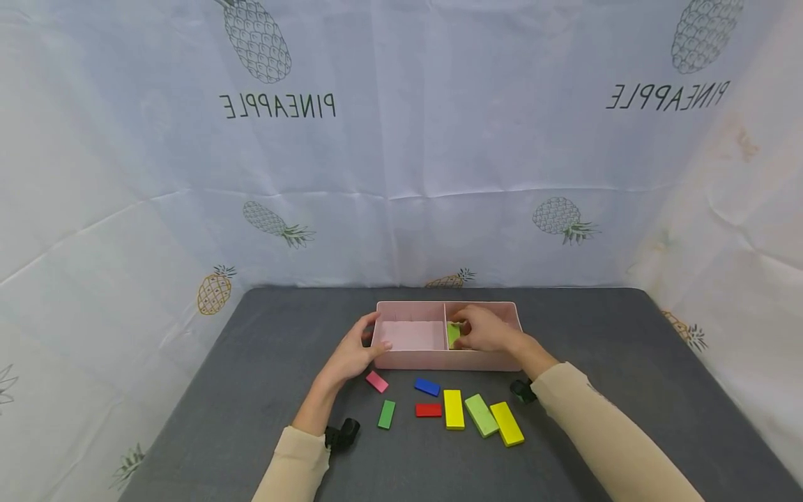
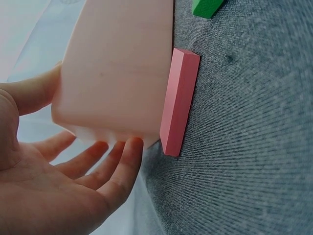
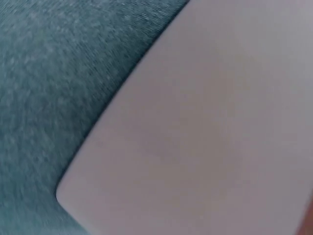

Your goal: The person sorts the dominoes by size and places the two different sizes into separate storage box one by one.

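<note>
A pink two-compartment box [image 1: 448,360] stands on the dark table. At its left end my left hand [image 1: 348,355] grips it, thumb at the front corner and fingers along the end wall; the left wrist view shows this hand [image 2: 63,186] on the box [image 2: 115,68]. My right hand [image 1: 486,330] reaches into the right compartment and pinches a light green block [image 1: 454,335] beside the divider. In the right wrist view the box's outer wall [image 3: 186,127] fills most of the frame, and the right hand's fingers and the block are hidden.
In front of the box lie a pink block [image 1: 377,381], a green one [image 1: 386,414], a blue one [image 1: 427,387], a red one [image 1: 429,411], two yellow ones [image 1: 454,409] [image 1: 507,424] and another light green block [image 1: 481,416]. A pineapple-print cloth [image 1: 401,153] hangs behind the table.
</note>
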Demonstrator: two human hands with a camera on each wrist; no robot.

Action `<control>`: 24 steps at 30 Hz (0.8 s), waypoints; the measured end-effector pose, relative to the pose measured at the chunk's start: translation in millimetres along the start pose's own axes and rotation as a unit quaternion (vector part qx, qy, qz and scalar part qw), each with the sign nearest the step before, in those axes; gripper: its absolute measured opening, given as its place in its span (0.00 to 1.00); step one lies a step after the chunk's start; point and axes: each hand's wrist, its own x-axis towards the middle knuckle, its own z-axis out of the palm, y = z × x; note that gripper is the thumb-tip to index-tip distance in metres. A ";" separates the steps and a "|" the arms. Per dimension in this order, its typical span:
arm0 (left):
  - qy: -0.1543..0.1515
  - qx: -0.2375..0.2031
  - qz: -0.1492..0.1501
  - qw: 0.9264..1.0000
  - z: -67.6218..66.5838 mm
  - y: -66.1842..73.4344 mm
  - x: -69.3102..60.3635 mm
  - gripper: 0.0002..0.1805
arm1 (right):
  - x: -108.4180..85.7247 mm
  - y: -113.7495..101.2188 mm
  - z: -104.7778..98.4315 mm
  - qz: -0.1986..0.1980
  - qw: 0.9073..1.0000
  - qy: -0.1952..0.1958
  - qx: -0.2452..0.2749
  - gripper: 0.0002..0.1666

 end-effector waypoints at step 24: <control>-0.013 -0.003 0.015 1.000 -0.5 -1.1 -0.5 0.40 | -62.0 -34.3 -38.2 -0.066 0.993 0.041 -0.094 0.25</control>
